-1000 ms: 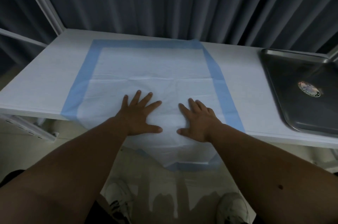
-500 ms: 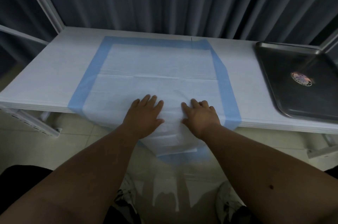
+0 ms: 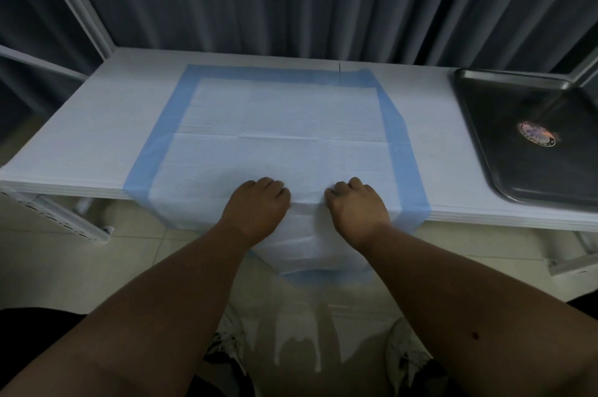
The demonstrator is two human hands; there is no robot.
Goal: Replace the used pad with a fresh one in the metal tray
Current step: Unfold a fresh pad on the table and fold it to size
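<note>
Both hands, left hand (image 3: 259, 202) and right hand (image 3: 356, 204), curl their fingers (image 3: 275, 185) into the blue-bordered pad (image 3: 278, 124) at the counter (image 3: 97, 137) edge, gripping it.

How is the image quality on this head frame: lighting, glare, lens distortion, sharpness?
Head view: dim overall, with a bluish cast; the pad is the brightest area and its creases are readable. The tray shows a soft streak of reflection above its sticker. Wide-angle bending curves the table edges. Both hands, left and right, are fairly sharp; the shoes below are soft.
</note>
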